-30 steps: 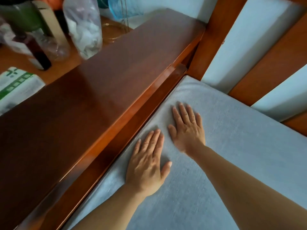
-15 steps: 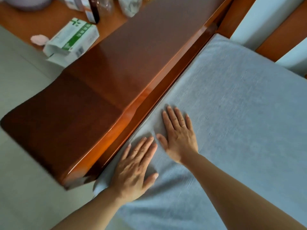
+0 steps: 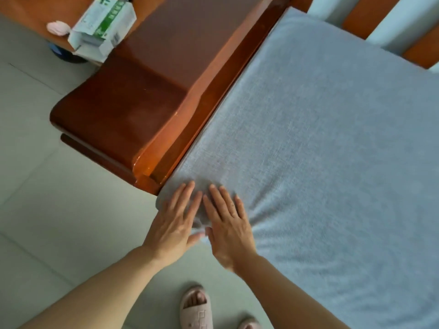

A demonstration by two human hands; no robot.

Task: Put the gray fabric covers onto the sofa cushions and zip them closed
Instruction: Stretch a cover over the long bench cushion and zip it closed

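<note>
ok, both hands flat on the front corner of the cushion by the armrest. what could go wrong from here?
1. The gray cover is puckered into folds around the right hand and left hand; pressing there may set the wrinkles instead of smoothing them.
2. That corner sits tight against the wooden armrest, so the fingers could get pinched or the fabric snag on its edge.
3. No zipper is visible, so whether the cover is zipped cannot be told.
</note>
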